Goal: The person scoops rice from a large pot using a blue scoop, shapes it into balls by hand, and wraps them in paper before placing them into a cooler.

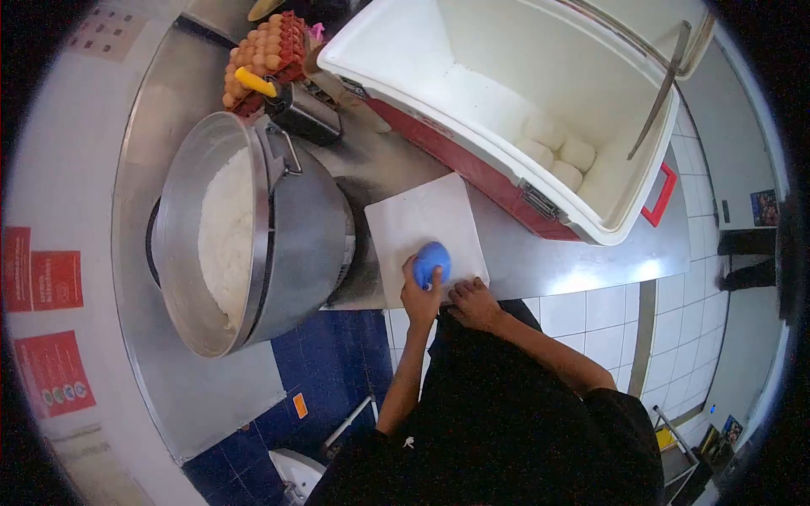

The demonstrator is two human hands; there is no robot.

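A blue rounded object [434, 260], perhaps a bowl or a cloth, is in my left hand [421, 291], whose fingers wrap round its near side. It rests on or just above a white board [422, 221] on the steel counter. My right hand [475, 304] lies at the board's near edge, fingers curled on the surface; whether something is under them is hidden. Left of the board stands a large metal pot [308, 228] with white powder or rice-like food [226, 240] inside. Beyond the board is an open red and white cooler [489, 190] holding several white rounded pieces [578, 153].
Trays of eggs [268, 51] stand at the back left beside a dark metal container [305, 114] with a yellow handle. A metal utensil [662, 93] leans inside the cooler at right. The steel counter [591, 261] ends close to my body. A person's legs [749, 257] show far right.
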